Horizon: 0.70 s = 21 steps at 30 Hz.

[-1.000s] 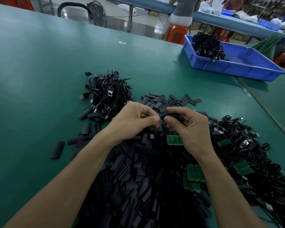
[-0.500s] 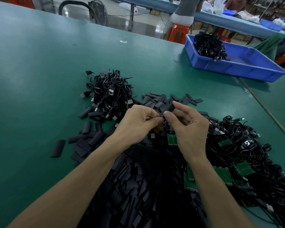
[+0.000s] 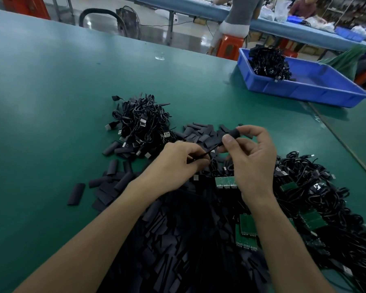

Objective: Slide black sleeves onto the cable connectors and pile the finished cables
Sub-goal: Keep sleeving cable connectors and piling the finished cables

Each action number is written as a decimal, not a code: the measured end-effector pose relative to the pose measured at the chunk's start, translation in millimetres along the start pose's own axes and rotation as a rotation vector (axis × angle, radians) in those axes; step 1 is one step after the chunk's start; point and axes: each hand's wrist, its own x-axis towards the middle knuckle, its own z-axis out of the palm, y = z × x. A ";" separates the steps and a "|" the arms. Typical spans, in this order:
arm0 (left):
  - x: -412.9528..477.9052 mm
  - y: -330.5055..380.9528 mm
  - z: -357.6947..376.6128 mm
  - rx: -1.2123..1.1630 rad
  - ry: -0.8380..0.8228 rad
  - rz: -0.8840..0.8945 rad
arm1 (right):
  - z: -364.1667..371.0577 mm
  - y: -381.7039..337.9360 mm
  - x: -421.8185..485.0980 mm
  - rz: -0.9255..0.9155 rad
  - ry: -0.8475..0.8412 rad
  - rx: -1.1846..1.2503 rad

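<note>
Lying nearest the camera, a broad heap of flat black sleeves (image 3: 178, 250) covers the green table (image 3: 51, 102), far too many to count, with a few strays off its left edge. Green circuit boards (image 3: 247, 229) show among them, at least four, and a tangle of black cables (image 3: 325, 197) spreads to the right; a white tag (image 3: 316, 187) on one cable bears a black mark too small to read. Above the heap the two hands work close together. The left hand (image 3: 178, 163) has its fingers curled and pinches a thin black cable (image 3: 209, 152). That cable runs up and to the right to the right hand (image 3: 254, 157), whose thumb and forefinger pinch one black sleeve (image 3: 232, 134), a short matte tube held raised and tilted over the heap. Whether a connector sits inside the sleeve cannot be told. Just beyond the left hand lies the finished pile (image 3: 142, 121), one mound of coiled black cables with silver plug ends sticking out. Farther off, at the table's right far corner, one blue tray (image 3: 304, 92) holds a single bundle of black cables (image 3: 268, 62) in its back left corner. Behind it stands an orange stool (image 3: 230, 47) with a person seated at another long table.
</note>
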 end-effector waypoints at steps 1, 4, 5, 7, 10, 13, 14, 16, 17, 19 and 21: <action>0.1 1.3 -2.0 0.029 0.039 0.020 | -1.5 -0.9 1.1 -0.002 -0.011 0.000; 2.6 7.0 -12.2 0.015 0.209 0.041 | -10.0 -3.6 4.8 -0.005 -0.074 -0.098; 4.9 7.5 -17.6 -0.023 0.267 0.033 | -14.4 -4.0 6.6 -0.012 -0.109 -0.187; 12.5 5.6 -28.8 -0.085 0.382 -0.009 | -26.0 -5.5 10.4 -0.027 -0.253 -0.422; 28.1 -5.2 -43.3 -0.108 0.545 -0.090 | -43.3 -10.6 13.4 0.051 -0.587 -0.703; 48.5 -18.6 -58.7 -0.169 0.667 -0.192 | -55.9 -15.8 13.4 0.184 -0.819 -0.855; 55.8 -21.6 -65.7 -0.189 0.706 -0.217 | -57.7 -16.5 12.6 0.191 -0.840 -0.878; 70.0 -25.4 -80.7 -0.140 0.761 -0.245 | -58.8 -15.4 11.0 0.139 -0.811 -0.879; 76.0 -26.5 -87.9 -0.081 0.772 -0.253 | -58.6 -13.9 10.3 0.107 -0.783 -0.861; 85.5 -30.2 -98.7 0.014 0.754 -0.286 | -57.7 -10.7 10.1 0.059 -0.735 -0.827; 91.3 -37.2 -102.1 0.152 0.672 -0.362 | -57.2 -6.4 11.2 0.022 -0.693 -0.798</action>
